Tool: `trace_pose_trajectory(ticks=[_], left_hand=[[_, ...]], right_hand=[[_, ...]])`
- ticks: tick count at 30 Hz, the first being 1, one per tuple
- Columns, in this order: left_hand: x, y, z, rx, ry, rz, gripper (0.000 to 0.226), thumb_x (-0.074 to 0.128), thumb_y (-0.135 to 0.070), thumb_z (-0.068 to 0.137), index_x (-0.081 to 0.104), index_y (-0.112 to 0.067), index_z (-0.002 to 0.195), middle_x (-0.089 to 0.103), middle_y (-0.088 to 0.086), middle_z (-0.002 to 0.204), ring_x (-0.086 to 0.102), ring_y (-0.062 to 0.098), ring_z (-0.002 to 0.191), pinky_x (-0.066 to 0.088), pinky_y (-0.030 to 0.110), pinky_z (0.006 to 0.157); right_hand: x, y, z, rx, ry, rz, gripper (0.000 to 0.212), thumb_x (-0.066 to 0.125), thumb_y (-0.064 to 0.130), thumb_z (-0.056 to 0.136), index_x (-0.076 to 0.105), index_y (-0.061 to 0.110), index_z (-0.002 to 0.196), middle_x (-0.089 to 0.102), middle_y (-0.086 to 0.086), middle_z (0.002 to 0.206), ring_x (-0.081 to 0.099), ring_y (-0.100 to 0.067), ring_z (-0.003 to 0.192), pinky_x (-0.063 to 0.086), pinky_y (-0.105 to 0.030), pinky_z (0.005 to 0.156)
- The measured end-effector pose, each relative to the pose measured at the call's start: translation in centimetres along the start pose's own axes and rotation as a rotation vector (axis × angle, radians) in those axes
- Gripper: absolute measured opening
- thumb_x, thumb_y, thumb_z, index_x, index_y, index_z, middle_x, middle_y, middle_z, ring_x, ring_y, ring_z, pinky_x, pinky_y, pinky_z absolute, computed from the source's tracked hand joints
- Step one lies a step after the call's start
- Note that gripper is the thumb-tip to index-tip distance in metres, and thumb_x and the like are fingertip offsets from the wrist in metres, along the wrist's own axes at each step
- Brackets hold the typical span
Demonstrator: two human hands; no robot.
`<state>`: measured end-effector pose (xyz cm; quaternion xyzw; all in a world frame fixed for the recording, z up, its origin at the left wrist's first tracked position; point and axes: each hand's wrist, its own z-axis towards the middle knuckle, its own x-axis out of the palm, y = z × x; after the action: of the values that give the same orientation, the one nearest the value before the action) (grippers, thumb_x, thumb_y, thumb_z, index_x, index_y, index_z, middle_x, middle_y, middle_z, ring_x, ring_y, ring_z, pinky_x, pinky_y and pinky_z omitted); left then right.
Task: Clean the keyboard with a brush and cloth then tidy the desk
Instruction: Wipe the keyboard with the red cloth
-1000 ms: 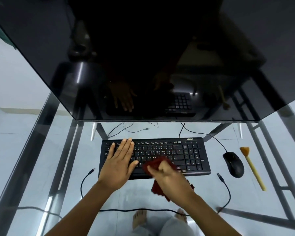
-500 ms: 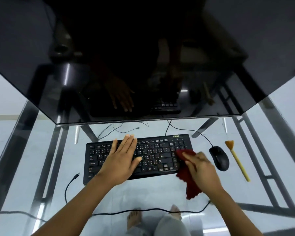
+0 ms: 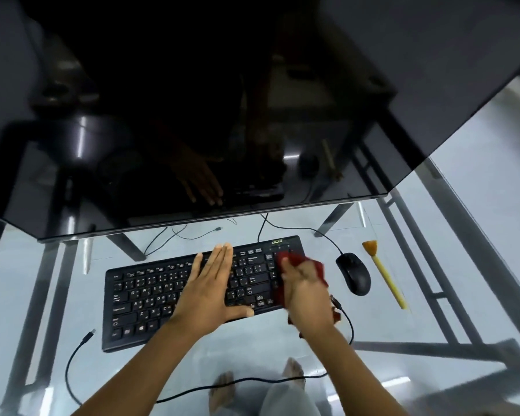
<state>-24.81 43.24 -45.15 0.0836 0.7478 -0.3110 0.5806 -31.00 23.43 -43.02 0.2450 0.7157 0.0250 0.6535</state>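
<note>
A black keyboard lies on the glass desk in front of me. My left hand rests flat on its middle keys, fingers straight. My right hand grips a dark red cloth and presses it on the keyboard's right end, over the number pad. Part of the cloth hangs below my wrist. A brush with a yellow handle and orange bristles lies on the glass to the right, beyond the mouse.
A black mouse sits between keyboard and brush. A large dark monitor fills the upper view, its lower edge just behind the keyboard. Loose black cables trail on the glass at left and near the front edge. My feet show through the glass.
My right hand has carried the red cloth from the keyboard's front middle to its right end and up towards the far corner. My left hand stays flat on the keys.
</note>
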Motion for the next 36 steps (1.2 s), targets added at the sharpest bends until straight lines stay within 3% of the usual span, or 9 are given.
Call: trace_pose_trajectory(ticks=[2,7,12,15,17,22,27,32,36], left_hand=[[0.0,0.2,-0.3,0.001,0.008,0.004,0.128,0.039,-0.09,0.063,-0.018,-0.016,0.15,-0.015,-0.005,0.158,-0.019,0.007,0.144,-0.015,0.037,0.116],[0.0,0.1,-0.1,0.006,0.012,-0.003,0.128,0.039,-0.091,0.063,-0.019,-0.017,0.149,-0.016,-0.006,0.158,-0.021,0.006,0.144,-0.015,0.037,0.116],[0.0,0.2,-0.3,0.001,0.017,-0.003,0.128,0.041,-0.091,0.063,-0.016,-0.016,0.15,-0.013,-0.005,0.158,-0.019,0.006,0.144,-0.016,0.036,0.116],[-0.1,0.2,-0.3,0.005,0.005,0.0,0.128,0.035,-0.093,0.061,-0.017,-0.016,0.15,-0.014,-0.006,0.158,-0.019,0.006,0.144,-0.016,0.036,0.116],[0.0,0.2,-0.3,0.01,0.0,0.011,0.128,0.036,-0.092,0.062,-0.017,-0.016,0.15,-0.015,-0.006,0.157,-0.02,0.006,0.144,-0.015,0.036,0.116],[0.0,0.3,-0.2,-0.002,0.009,-0.011,0.13,0.041,-0.091,0.062,-0.008,-0.012,0.152,-0.009,-0.003,0.16,-0.016,0.007,0.145,-0.014,0.036,0.117],[-0.2,0.0,-0.4,-0.01,0.0,-0.001,0.129,0.041,-0.09,0.063,-0.024,-0.016,0.147,-0.023,-0.008,0.155,-0.026,0.003,0.141,-0.016,0.035,0.116],[0.1,0.3,-0.2,0.001,0.023,0.024,0.128,0.036,-0.092,0.063,-0.018,-0.014,0.15,-0.014,-0.003,0.16,-0.02,0.008,0.145,-0.014,0.037,0.116],[-0.2,-0.2,-0.4,0.02,0.011,0.05,0.115,0.031,-0.088,0.074,-0.019,-0.016,0.148,-0.019,-0.002,0.158,-0.024,0.009,0.143,-0.014,0.042,0.116]], right_hand=[[0.4,1.0,-0.5,-0.176,0.055,-0.033,0.039,0.055,0.024,0.095,0.054,0.023,0.133,0.054,-0.005,0.108,0.064,-0.023,0.058,0.059,-0.034,0.05],[-0.9,0.6,3.3,0.192,-0.162,0.017,0.03,0.045,0.023,0.099,0.058,0.02,0.126,0.054,-0.01,0.113,0.066,-0.034,0.073,0.055,-0.038,0.067],[1.0,3.8,2.2,-0.239,0.072,-0.069,0.04,0.043,0.03,0.098,0.049,0.027,0.137,0.051,-0.007,0.114,0.066,-0.032,0.073,0.059,-0.041,0.069],[-0.4,2.1,4.7,-0.029,-0.03,-0.034,0.036,0.04,0.031,0.1,0.052,0.029,0.134,0.05,-0.008,0.119,0.066,-0.035,0.081,0.056,-0.041,0.077],[-0.3,2.7,5.2,0.039,-0.076,-0.052,0.031,0.044,0.028,0.099,0.055,0.029,0.128,0.05,-0.009,0.115,0.067,-0.034,0.079,0.056,-0.039,0.076],[1.0,5.8,3.2,-0.34,0.199,-0.095,0.044,0.045,0.034,0.098,0.038,0.033,0.141,0.044,-0.008,0.117,0.065,-0.034,0.084,0.056,-0.04,0.075],[-0.2,2.1,4.8,-0.026,-0.016,-0.085,0.035,0.044,0.03,0.1,0.051,0.028,0.134,0.049,-0.008,0.12,0.066,-0.034,0.084,0.055,-0.038,0.08],[1.6,4.0,1.6,-0.331,0.101,-0.123,0.046,0.056,0.03,0.092,0.048,0.028,0.137,0.05,-0.008,0.109,0.065,-0.031,0.068,0.06,-0.042,0.061],[-1.0,1.4,1.8,-0.236,-0.033,0.022,0.037,0.051,0.033,0.092,0.059,0.028,0.128,0.056,-0.008,0.108,0.067,-0.03,0.066,0.06,-0.037,0.062]])
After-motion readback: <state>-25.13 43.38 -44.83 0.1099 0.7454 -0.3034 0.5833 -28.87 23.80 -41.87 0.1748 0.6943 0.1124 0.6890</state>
